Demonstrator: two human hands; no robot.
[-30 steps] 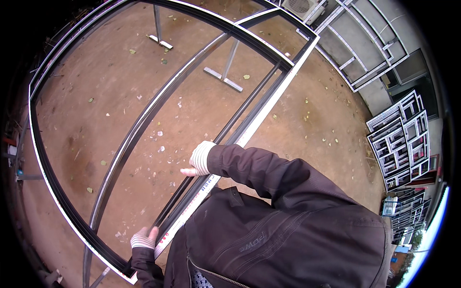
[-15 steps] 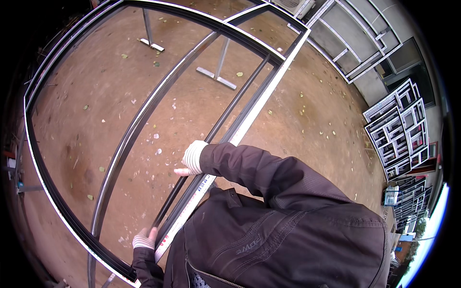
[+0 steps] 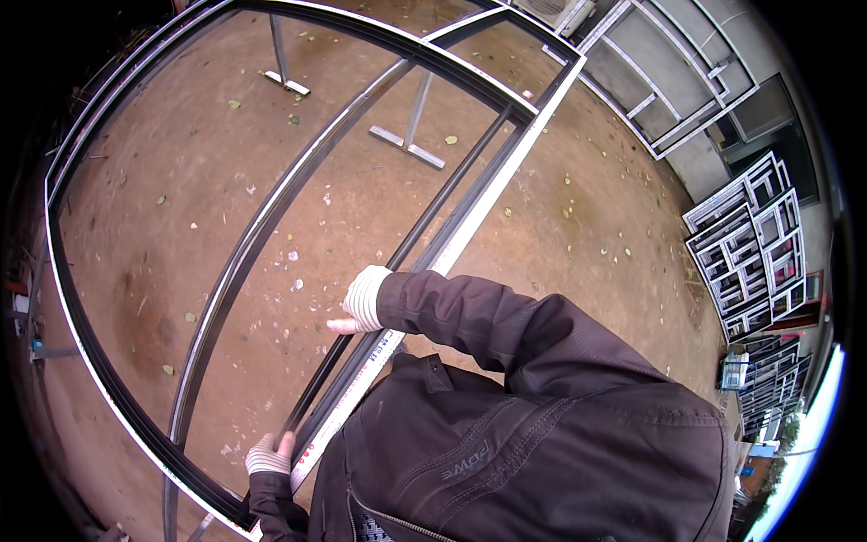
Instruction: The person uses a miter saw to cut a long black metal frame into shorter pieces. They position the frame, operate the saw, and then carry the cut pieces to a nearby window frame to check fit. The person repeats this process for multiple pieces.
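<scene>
A large metal window frame point(image 3: 492, 200), dark on its inner sides with white film on its outer faces, lies across in front of me. Along its near rail, on the inner side, runs a long slim dark bar point(image 3: 442, 200). My right hand point(image 3: 363, 300), in a white striped glove with bare fingertips, is closed over the middle of this bar; the fingers on its far side are partly hidden. Lower left, my left hand point(image 3: 270, 453), gloved alike, is closed at the bar's near end with the thumb up beside it.
Under the frame stand metal supports with flat feet point(image 3: 406, 147) and a long curved-looking rail point(image 3: 244, 248). Brown ground with scattered leaves shows through. Several smaller frames point(image 3: 748, 253) lean against the wall at right, and a larger one point(image 3: 664, 77) leans at far right.
My left hand has shifted very slightly left. My right hand stays in nearly the same place on the dark bar.
</scene>
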